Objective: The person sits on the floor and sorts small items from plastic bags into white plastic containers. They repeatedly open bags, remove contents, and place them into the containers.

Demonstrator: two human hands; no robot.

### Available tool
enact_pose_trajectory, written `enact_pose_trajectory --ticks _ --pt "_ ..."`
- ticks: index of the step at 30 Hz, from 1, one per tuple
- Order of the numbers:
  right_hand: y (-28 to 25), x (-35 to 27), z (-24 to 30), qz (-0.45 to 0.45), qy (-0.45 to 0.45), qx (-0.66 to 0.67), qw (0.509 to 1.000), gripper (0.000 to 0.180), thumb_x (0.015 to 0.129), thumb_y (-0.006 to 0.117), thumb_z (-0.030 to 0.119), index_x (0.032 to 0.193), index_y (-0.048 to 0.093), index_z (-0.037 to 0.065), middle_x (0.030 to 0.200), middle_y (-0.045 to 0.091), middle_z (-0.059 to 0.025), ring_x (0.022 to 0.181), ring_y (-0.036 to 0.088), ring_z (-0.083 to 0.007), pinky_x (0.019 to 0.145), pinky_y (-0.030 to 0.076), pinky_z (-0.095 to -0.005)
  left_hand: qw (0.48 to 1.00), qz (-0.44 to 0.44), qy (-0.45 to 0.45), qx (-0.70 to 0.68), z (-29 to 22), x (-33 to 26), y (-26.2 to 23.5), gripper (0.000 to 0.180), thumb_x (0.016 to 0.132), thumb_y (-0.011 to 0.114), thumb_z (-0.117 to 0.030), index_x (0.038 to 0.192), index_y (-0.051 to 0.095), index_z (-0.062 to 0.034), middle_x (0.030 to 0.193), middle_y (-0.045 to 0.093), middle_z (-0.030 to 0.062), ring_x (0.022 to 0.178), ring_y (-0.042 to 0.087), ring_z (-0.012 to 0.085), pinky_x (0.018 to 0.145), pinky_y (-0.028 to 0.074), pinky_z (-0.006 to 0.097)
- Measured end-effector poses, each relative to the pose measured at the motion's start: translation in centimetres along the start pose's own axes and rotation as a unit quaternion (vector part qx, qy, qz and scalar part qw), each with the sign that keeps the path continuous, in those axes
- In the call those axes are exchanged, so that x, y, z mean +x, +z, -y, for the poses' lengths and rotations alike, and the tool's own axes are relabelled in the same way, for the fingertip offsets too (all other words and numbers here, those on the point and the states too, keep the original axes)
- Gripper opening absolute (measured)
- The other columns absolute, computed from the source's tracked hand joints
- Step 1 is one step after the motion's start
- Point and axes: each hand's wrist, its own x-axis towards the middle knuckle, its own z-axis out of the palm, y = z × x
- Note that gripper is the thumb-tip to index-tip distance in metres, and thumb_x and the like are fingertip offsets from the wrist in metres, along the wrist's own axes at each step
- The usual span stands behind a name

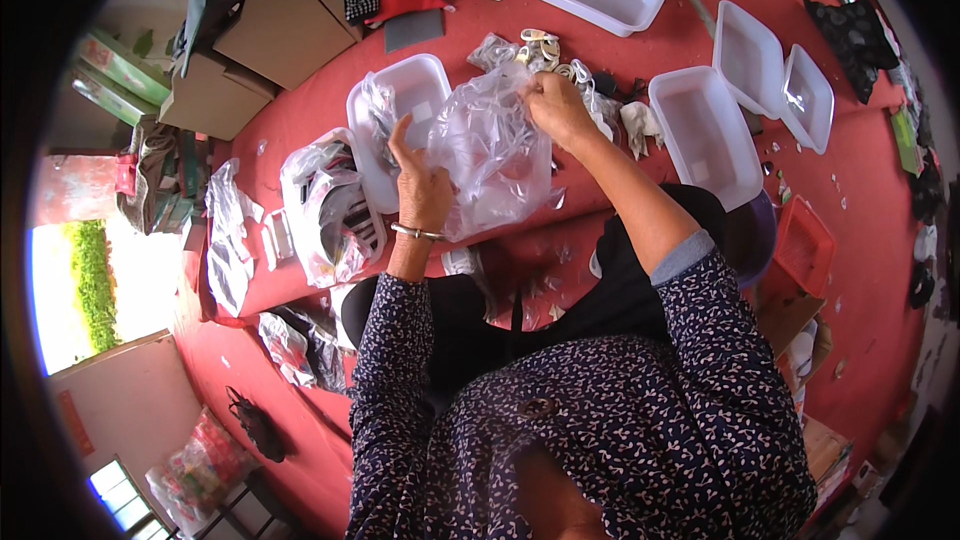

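A clear, crinkled plastic bag (490,145) is spread in front of me over a white plastic tub. My right hand (557,110) is closed in a pinch on the bag's upper right part. At the bag's left edge is my left hand (424,190), one finger stretched up and the others curled against the plastic; their tips are hidden. Just beyond my left hand stands a white tub (425,75) with clear plastic (380,105) in it. To its left, a tub (300,175) holds dark and striped items in clear wrapping.
Pale coiled cords (540,48) and small items lie beyond my right hand. Several white tubs (690,145) stand to the right, another white tub (590,28) at the back. A red basket (802,245) is at the right, cardboard boxes (285,25) at the far left. Red cloth covers the surface.
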Motion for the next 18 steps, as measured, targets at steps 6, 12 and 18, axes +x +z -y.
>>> enact_pose_trajectory --ticks 6,12,18 --pt "0.1 -0.5 0.5 -0.017 0.009 -0.014 1.000 0.015 0.076 0.050 0.012 0.083 0.056 0.000 0.069 0.058 -0.0126 0.064 0.057 -0.0197 0.059 0.043 -0.0336 0.991 0.105 0.061 0.057 -0.5 -0.2 0.0 0.061 0.072 0.042 0.007 0.126 0.024 -0.0150 0.069 0.053 0.0135 0.056 0.056 0.0236 0.059 0.045 0.035" --pt "-1.3 -0.3 1.1 0.071 0.107 0.079 0.989 0.020 0.073 0.052 0.008 0.091 0.053 -0.001 0.089 0.056 -0.0120 0.083 0.051 -0.0142 0.068 0.042 -0.0262 0.983 0.155 -0.062 -0.076 -1.0 -0.2 -1.0 0.056 0.074 0.033 0.008 0.125 0.030 -0.0153 0.076 0.058 0.0087 0.046 0.044 0.0046 0.039 0.033 0.017" --pt "-1.2 -2.3 4.3 -0.163 -0.215 0.044 0.962 0.017 0.073 0.057 0.014 0.084 0.055 0.000 0.074 0.056 -0.0105 0.068 0.056 -0.0182 0.063 0.045 -0.0288 0.972 0.145 -0.078 -0.170 0.3 -0.3 -0.6 0.059 0.074 0.031 0.006 0.128 0.024 -0.0158 0.066 0.057 0.0070 0.042 0.040 0.0046 0.037 0.030 0.016"
